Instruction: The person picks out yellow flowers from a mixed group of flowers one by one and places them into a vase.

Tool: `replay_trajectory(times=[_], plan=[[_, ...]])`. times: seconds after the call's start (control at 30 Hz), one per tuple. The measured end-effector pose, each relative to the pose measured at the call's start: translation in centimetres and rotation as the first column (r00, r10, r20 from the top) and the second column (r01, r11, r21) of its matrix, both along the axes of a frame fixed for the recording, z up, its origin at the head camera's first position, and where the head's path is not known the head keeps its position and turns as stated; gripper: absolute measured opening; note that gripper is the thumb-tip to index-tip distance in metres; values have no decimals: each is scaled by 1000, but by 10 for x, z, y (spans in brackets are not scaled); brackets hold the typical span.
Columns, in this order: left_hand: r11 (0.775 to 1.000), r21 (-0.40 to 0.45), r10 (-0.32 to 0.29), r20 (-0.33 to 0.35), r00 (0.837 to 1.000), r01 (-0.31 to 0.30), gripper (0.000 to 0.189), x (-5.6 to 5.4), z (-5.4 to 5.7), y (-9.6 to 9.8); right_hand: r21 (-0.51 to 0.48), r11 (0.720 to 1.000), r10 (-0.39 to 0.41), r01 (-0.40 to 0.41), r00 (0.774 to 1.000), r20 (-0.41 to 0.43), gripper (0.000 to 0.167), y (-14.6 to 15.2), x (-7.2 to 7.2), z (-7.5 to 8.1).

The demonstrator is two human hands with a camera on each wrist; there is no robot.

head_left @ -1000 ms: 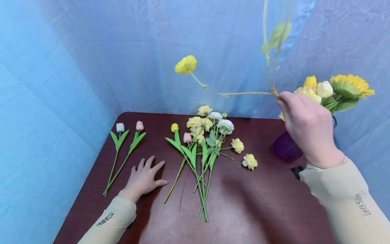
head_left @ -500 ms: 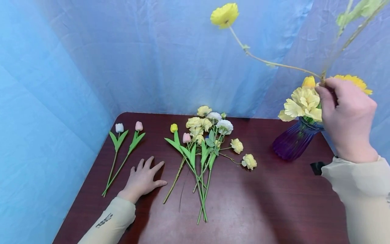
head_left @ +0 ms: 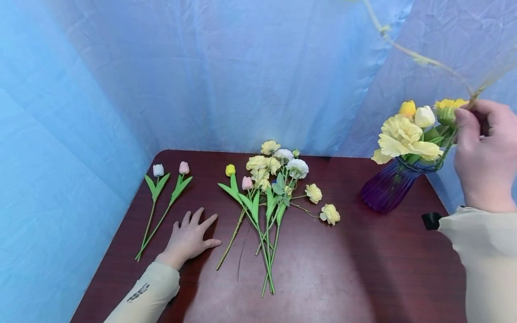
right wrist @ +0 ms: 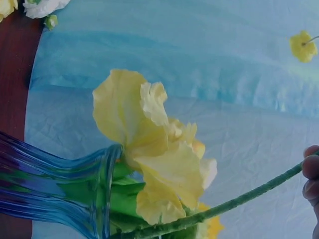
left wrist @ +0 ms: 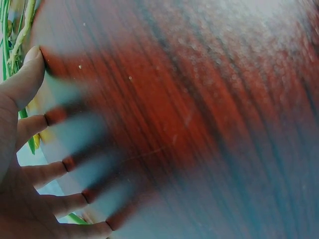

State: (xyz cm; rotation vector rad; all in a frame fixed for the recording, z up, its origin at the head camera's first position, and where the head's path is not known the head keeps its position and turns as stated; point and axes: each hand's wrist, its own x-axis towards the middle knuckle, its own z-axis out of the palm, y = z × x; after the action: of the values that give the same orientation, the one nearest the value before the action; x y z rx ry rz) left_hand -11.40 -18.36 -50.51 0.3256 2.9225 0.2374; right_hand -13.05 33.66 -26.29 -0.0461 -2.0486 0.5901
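Observation:
My right hand (head_left: 490, 148) pinches a branching flower stem (right wrist: 239, 199) between thumb and fingers. Its lower end reaches the mouth of the blue-purple ribbed glass vase (head_left: 389, 188); in the right wrist view one yellow bloom (right wrist: 303, 46) of the branch shows at the upper right. In the vase stand a large pale yellow flower (head_left: 400, 137), a yellow tulip (head_left: 407, 108), a white tulip (head_left: 425, 116) and a sunflower (head_left: 446, 110), partly behind the hand. My left hand (head_left: 190, 237) rests on the table with fingers spread, touching only the tabletop.
Mid-table lies a loose pile of artificial flowers: a yellow tulip (head_left: 230, 170), a pink tulip (head_left: 247, 182), white blooms (head_left: 298, 168) and pale yellow roses (head_left: 313, 193). A white tulip (head_left: 158, 170) and another pink tulip (head_left: 184, 168) lie left. Blue curtain (head_left: 242, 80) hangs behind the table.
My right hand has carried the branch rightward to the vase, and its lower end has come to the vase mouth. The blooms have risen out of the head view. The left hand stays put.

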Motion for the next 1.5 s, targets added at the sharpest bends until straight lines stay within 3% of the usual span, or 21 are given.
replay_trajectory(times=[0.13, 0.3, 0.43, 0.57, 0.7, 0.87, 0.93, 0.97, 1.03, 1.07, 1.2, 1.27, 1.37, 1.5], plan=[[1000, 1, 3, 1, 1000, -3, 80, 1, 0, -1, -147, 988, -39, 53, 994, 98, 30, 4, 4, 2], [1000, 0, 7, 7, 1000, -7, 80, 2, -3, -2, -266, 964, 10, 4, 999, 52, 13, 12, 0, 3], [1000, 9, 11, 11, 1000, -11, 80, 3, -4, -3, -260, 966, -5, 17, 999, 49, 15, 21, 0, 1], [1000, 9, 18, 15, 1000, -18, 80, 5, -3, -4, -354, 935, -8, 33, 997, 72, 17, 26, -2, -7], [1000, 4, 13, 5, 1000, -13, 80, 5, -2, -4, -538, 843, 19, 13, 998, 54, 15, 26, -4, -16], [1000, 3, 5, -8, 1000, -5, 80, 4, 0, -2, -786, 605, 95, -124, 992, -83, 6, 37, -12, -37], [1000, 7, 4, -3, 1000, -4, 80, 3, 1, -2, -823, 559, 75, -106, 994, -77, 7, 38, -12, -45], [1000, 8, 4, 1, 1000, -4, 79, 2, 1, -2, -823, 564, 56, -70, 997, -46, 8, 37, -11, -49], [1000, 10, 4, 8, 1000, -4, 78, 1, 1, -1, -751, 657, -11, 59, 998, 68, 14, 37, -10, -58], [1000, 14, 5, 11, 1000, -5, 77, 1, 2, -1, -692, 709, -56, 134, 989, 134, 18, 38, -10, -64], [999, 38, 14, 13, 1000, -15, 71, 0, 2, 2, -444, 837, -212, 320, 937, 276, 22, 43, -13, -87], [999, 51, 16, 2, 1000, -16, 68, 0, 3, 5, -357, 872, -238, 335, 927, 290, 30, 46, -14, -98], [998, 71, 5, -38, 999, -2, 62, -1, 4, 11, -250, 919, -245, 306, 938, 247, 41, 49, -16, -112], [995, 95, -23, -102, 995, 33, 57, -2, 9, 23, -204, 942, -226, 267, 953, 201, 42, 47, -13, -123]])
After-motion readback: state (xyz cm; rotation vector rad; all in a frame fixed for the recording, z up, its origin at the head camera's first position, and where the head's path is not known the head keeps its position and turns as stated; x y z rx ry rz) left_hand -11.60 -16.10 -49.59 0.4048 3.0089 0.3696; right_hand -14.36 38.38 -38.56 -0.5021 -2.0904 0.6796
